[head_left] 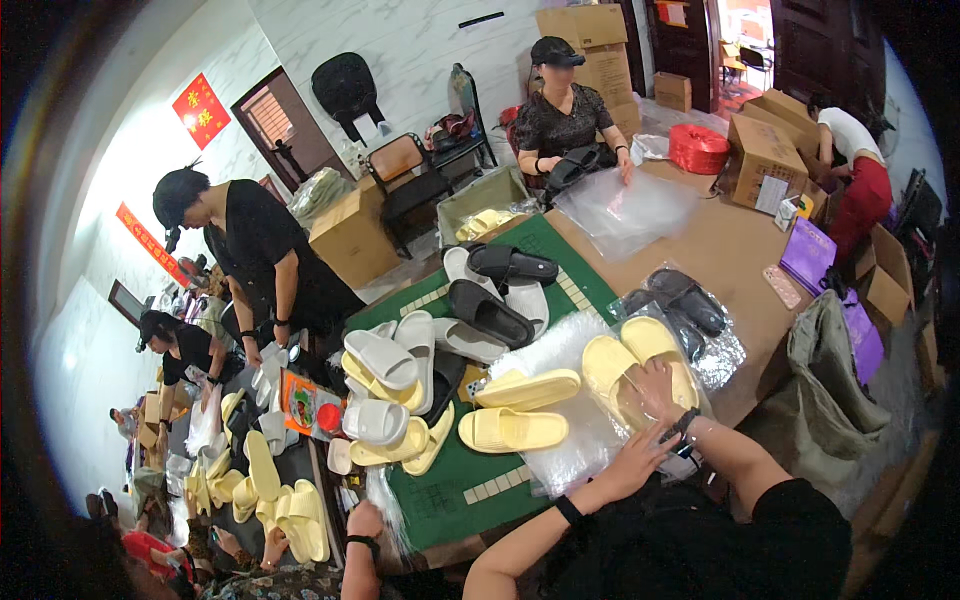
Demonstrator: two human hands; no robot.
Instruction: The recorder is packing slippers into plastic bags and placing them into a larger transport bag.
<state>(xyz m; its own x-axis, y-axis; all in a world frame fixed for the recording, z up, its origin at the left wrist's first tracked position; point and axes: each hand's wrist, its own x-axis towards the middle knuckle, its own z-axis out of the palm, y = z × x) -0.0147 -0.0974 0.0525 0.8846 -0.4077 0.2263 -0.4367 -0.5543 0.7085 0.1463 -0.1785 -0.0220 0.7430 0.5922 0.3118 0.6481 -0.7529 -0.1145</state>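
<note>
Pressing down on a pair of yellow slippers [640, 365] inside a clear bag [700, 400], our right hand [655, 390] lies flat with fingers spread, gripping nothing. Our left hand [632, 462] rests open just near of it, palm down on the near edge of the same bag, beside a stack of clear bags [560, 430] that spreads over the right part of the green mat [450, 490]. Both wrists carry dark bands. The bagged pair sits at the right edge of the mat, near us, on the brown table [730, 250]. Just left of it two loose yellow slippers [520, 410] lie on the plastic. Farther left a heap of white slippers [385, 365] and yellow ones is piled on the mat, and black slippers [490, 312] lie toward the far side. Right of our hands, a bag of dark slippers [680, 300] rests on the table. Across the table a seated person in a black cap [558, 50] smooths a plastic sheet [625, 210], with a red spool [698, 148] and cardboard boxes [765, 150] to the right. On the left a person in black [265, 250] bends over more slippers, and another person's hand [365, 520] shows at the near edge.
</note>
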